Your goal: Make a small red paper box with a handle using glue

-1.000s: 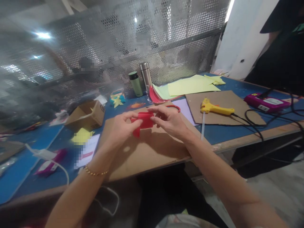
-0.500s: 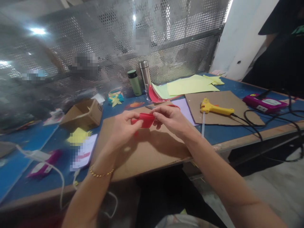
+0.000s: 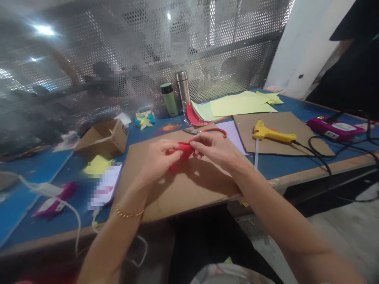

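Both hands pinch one small red piece [image 3: 186,151], thin and sheet-like; whether it is felt, foam or paper I cannot tell. My left hand [image 3: 161,157] grips its left side between thumb and fingers. At its upper right edge, my right hand [image 3: 209,146] closes thumb and fingertips on it. The piece hangs just above a brown cardboard sheet [image 3: 166,201], casting a shadow there. Scissors [image 3: 217,131] with orange-red handles lie just behind my right hand, partly hidden by it. My fingers cover much of the red piece.
A yellow glue gun [image 3: 275,136] lies on another cardboard sheet [image 3: 308,146] at right, its cord running to a purple power box [image 3: 334,128]. Behind stand a green bottle [image 3: 169,102] and a steel flask [image 3: 183,90]. Left are an open carton [image 3: 114,144] and a phone [image 3: 106,185].
The red piece has turned and looks more folded between my fingers, its lower part now hanging down. Both hands stay near the same place, and more of the scissors shows.
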A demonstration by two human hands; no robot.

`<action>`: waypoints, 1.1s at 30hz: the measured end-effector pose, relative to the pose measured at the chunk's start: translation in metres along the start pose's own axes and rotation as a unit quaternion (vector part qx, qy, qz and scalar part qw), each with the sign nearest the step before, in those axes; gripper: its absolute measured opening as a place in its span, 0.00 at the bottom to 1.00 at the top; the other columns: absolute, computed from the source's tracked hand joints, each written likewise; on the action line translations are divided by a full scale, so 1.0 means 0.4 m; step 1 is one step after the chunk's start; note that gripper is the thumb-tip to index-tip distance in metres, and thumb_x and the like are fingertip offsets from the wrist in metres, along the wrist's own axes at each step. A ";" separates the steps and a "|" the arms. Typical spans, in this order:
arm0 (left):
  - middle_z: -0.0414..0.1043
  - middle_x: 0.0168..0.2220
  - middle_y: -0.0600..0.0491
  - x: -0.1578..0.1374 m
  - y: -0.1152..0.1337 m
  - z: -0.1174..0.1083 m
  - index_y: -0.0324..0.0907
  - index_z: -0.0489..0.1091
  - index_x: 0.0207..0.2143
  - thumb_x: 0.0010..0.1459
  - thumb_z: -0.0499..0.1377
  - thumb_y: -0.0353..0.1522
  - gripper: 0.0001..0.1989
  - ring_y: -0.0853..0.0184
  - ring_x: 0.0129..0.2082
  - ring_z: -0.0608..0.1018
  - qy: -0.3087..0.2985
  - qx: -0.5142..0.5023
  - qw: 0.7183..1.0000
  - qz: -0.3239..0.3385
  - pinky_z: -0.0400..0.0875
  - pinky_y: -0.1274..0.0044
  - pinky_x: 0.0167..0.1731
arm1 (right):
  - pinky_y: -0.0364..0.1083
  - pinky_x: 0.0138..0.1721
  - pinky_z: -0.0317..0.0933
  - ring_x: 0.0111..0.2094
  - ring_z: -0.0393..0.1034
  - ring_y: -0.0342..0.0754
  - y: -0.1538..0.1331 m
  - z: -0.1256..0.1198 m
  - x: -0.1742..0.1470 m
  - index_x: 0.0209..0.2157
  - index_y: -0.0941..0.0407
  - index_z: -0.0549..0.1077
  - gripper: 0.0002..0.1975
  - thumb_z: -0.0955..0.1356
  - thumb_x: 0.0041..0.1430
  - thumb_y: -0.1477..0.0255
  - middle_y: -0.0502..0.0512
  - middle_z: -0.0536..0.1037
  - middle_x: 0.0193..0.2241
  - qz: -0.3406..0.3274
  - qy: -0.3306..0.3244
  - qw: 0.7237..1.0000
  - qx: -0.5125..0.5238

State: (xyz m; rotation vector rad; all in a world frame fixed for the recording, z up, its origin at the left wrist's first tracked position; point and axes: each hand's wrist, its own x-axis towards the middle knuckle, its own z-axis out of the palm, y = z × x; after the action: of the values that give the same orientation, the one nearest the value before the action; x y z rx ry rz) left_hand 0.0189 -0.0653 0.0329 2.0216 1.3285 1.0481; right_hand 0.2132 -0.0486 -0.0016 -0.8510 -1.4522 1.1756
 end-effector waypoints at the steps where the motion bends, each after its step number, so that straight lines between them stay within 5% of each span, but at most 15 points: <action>1: 0.85 0.41 0.50 0.000 -0.001 0.002 0.48 0.86 0.37 0.53 0.63 0.32 0.11 0.60 0.43 0.82 0.000 -0.010 1.000 -0.013 0.77 0.71 0.44 | 0.42 0.26 0.67 0.24 0.70 0.40 0.002 0.000 0.001 0.32 0.59 0.77 0.09 0.74 0.57 0.66 0.49 0.76 0.24 0.005 -0.003 1.000 -0.002; 6: 0.85 0.39 0.48 0.001 0.006 0.005 0.44 0.85 0.34 0.50 0.65 0.34 0.10 0.61 0.37 0.82 -0.005 -0.077 0.994 -0.072 0.78 0.73 0.36 | 0.42 0.27 0.69 0.25 0.72 0.41 -0.003 0.000 0.003 0.32 0.58 0.77 0.10 0.75 0.56 0.66 0.49 0.77 0.24 0.021 0.001 1.000 -0.002; 16: 0.84 0.40 0.47 0.004 0.002 0.005 0.43 0.84 0.33 0.50 0.66 0.36 0.09 0.60 0.39 0.82 0.008 -0.068 0.994 -0.081 0.78 0.71 0.40 | 0.43 0.26 0.70 0.23 0.71 0.41 -0.006 0.007 0.011 0.33 0.58 0.78 0.07 0.74 0.55 0.69 0.48 0.76 0.22 0.029 0.001 1.000 -0.007; 25: 0.83 0.33 0.48 -0.001 0.007 0.010 0.40 0.81 0.32 0.49 0.69 0.37 0.10 0.62 0.32 0.82 0.010 -0.117 0.985 -0.130 0.77 0.72 0.33 | 0.44 0.25 0.69 0.24 0.71 0.43 0.005 0.005 0.021 0.33 0.58 0.78 0.06 0.73 0.54 0.69 0.49 0.77 0.23 0.022 0.007 0.999 -0.037; 29: 0.83 0.37 0.49 -0.001 0.023 -0.002 0.44 0.83 0.30 0.48 0.69 0.35 0.06 0.60 0.36 0.82 0.047 -0.039 0.994 -0.091 0.78 0.72 0.34 | 0.45 0.27 0.67 0.27 0.71 0.45 0.012 0.007 0.016 0.36 0.57 0.79 0.10 0.72 0.59 0.65 0.53 0.79 0.27 -0.046 0.041 0.990 -0.123; 33: 0.83 0.33 0.51 -0.003 0.024 -0.014 0.46 0.85 0.32 0.50 0.68 0.35 0.07 0.63 0.31 0.80 0.056 -0.016 0.994 -0.095 0.74 0.75 0.28 | 0.47 0.34 0.66 0.32 0.73 0.47 -0.011 -0.044 -0.032 0.39 0.56 0.80 0.12 0.68 0.66 0.63 0.58 0.82 0.37 -0.171 0.097 0.947 -0.253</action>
State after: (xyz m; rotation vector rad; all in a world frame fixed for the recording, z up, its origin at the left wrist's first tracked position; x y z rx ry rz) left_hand 0.0193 -0.0704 0.0429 1.7949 1.5197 1.1009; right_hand 0.2333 -0.0579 -0.0012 -0.9760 -1.6791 0.4457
